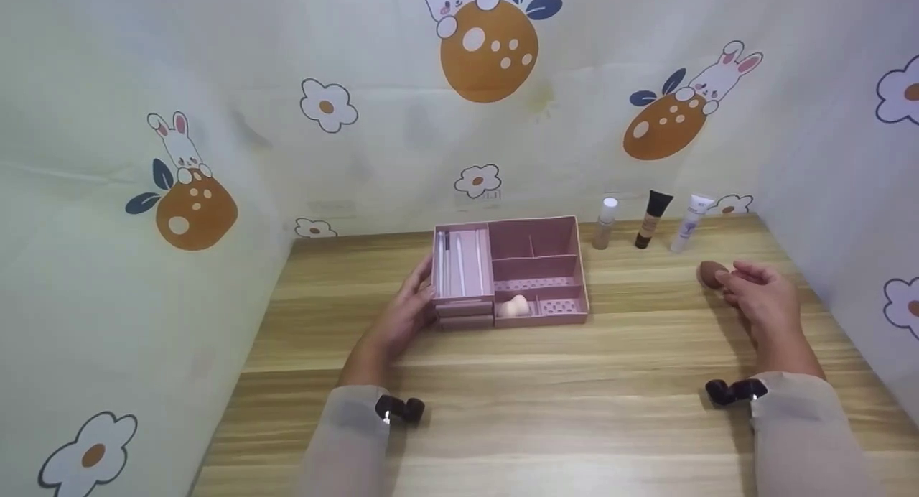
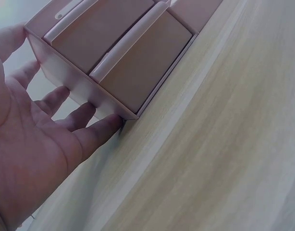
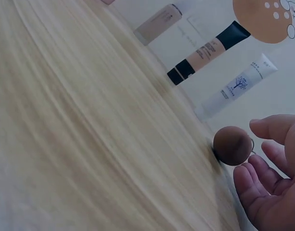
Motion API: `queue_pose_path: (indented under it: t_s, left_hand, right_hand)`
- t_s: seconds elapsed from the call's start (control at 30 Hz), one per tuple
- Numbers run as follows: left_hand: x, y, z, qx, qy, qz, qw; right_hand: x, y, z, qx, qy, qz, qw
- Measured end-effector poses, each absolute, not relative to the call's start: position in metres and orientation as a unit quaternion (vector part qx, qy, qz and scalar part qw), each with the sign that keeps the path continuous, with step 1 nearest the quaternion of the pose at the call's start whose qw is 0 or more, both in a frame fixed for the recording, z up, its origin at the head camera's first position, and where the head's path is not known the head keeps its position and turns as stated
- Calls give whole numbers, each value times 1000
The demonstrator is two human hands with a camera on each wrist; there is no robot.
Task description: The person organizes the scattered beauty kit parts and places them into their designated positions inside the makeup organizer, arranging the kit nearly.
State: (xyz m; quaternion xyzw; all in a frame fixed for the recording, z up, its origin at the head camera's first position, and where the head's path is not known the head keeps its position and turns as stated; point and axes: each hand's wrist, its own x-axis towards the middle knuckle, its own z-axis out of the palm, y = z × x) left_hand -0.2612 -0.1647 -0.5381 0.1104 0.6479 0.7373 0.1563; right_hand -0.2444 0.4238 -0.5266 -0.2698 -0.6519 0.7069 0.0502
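A pink makeup organizer [image 1: 538,251] stands on the wooden table. My left hand [image 1: 408,309] rests against its left side, fingertips [image 2: 85,113] spread along the wall in the left wrist view. Two drawer fronts [image 2: 142,62] face that camera. To the right lies a brown, egg-shaped makeup sponge [image 1: 713,274]. My right hand [image 1: 764,296] is beside it, thumb and fingers apart. In the right wrist view the sponge [image 3: 232,146] sits just beyond the fingertips, with a thin loop at its edge; whether they touch is unclear.
Behind the sponge stand a white-capped bottle [image 1: 604,224], a black-capped tube [image 1: 652,220] and a white tube [image 1: 692,224]. Thin sticks [image 1: 460,263] and a beige gourd-shaped sponge [image 1: 515,307] lie in the organizer. A printed curtain [image 1: 388,159] encloses the table.
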Motion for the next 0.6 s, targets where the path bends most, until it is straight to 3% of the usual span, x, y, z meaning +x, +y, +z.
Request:
queue_pose_path:
  t_s: [0.6]
  left_hand:
    - [-261, -167, -540, 125, 645, 737, 159]
  right_hand:
    - [-248, 427, -534, -269, -766, 584, 16]
